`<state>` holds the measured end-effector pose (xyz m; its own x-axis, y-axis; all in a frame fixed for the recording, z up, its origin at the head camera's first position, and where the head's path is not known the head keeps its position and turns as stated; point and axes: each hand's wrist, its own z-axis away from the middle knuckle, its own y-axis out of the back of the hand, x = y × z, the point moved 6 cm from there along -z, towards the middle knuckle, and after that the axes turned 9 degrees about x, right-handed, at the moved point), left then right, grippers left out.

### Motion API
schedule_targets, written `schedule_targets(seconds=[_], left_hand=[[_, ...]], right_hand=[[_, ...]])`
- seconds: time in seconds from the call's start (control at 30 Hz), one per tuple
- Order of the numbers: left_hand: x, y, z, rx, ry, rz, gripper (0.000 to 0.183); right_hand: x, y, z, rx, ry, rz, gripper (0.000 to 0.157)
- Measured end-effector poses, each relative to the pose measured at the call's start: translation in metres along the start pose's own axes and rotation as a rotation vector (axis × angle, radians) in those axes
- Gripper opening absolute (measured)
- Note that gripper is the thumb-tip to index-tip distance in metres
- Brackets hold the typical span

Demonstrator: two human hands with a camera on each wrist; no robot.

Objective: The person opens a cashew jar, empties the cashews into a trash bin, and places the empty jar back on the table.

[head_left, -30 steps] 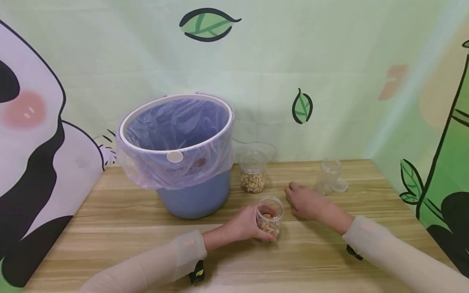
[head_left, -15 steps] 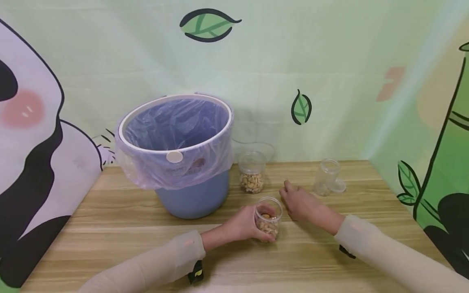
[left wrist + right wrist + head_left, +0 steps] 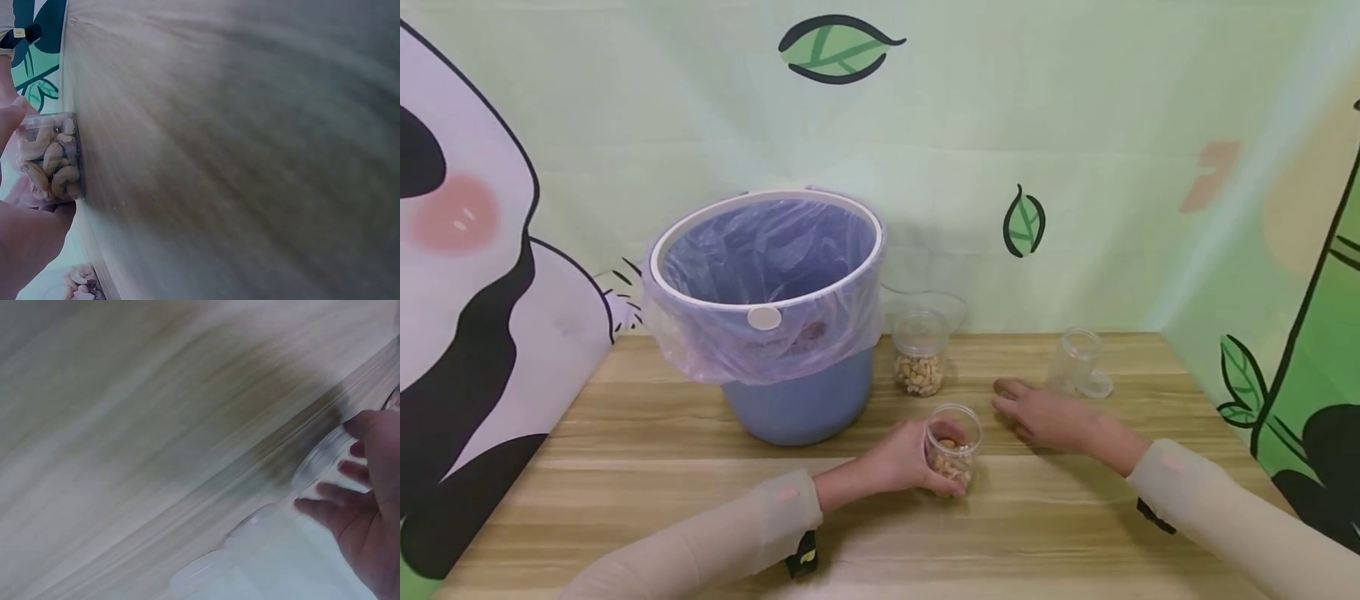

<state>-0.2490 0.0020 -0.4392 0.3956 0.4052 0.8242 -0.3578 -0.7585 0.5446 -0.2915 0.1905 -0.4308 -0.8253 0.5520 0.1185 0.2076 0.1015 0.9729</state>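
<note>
Head view, just below centre: the left hand [image 3: 901,460] has its fingers wrapped around the side of a clear jar [image 3: 953,465], which stands upright on the worktop [image 3: 1000,533] with nuts low inside. It should be light, with a stiff, rather slippery wall; mid-height, below the open rim, looks the soundest hold, kept level against spilling. Right of centre, the right hand [image 3: 1054,423] is low over the wood; in the right wrist view its fingers are spread apart beside a clear curved piece [image 3: 320,461], probably a lid, and I cannot tell whether they pinch it. That would be light and bendy, best taken by its edge. Left of centre stands a blue bin [image 3: 801,415] lined with a thin bag [image 3: 715,337]; just right of it, a nut jar [image 3: 918,371]. Toward the back right, a far jar [image 3: 1077,354] has a small lid [image 3: 1096,385] beside it, before a green backdrop [image 3: 940,108].
</note>
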Motion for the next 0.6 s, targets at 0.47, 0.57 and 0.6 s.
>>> schedule_targets(seconds=[0.47,0.57,0.6], left_hand=[[0.003,0.001,-0.001,-0.009,0.016,0.027,0.059],[0.002,0.000,-0.002,-0.008,0.015,0.033,0.059],[0.002,0.000,-0.002,-0.009,0.016,0.031,0.059]], right_hand=[[0.012,-0.001,0.007,0.003,-0.007,-0.038,0.016],[0.016,-0.003,0.007,0.019,-0.050,-0.082,0.009],[0.017,-0.003,0.006,0.025,-0.061,-0.093,0.007]])
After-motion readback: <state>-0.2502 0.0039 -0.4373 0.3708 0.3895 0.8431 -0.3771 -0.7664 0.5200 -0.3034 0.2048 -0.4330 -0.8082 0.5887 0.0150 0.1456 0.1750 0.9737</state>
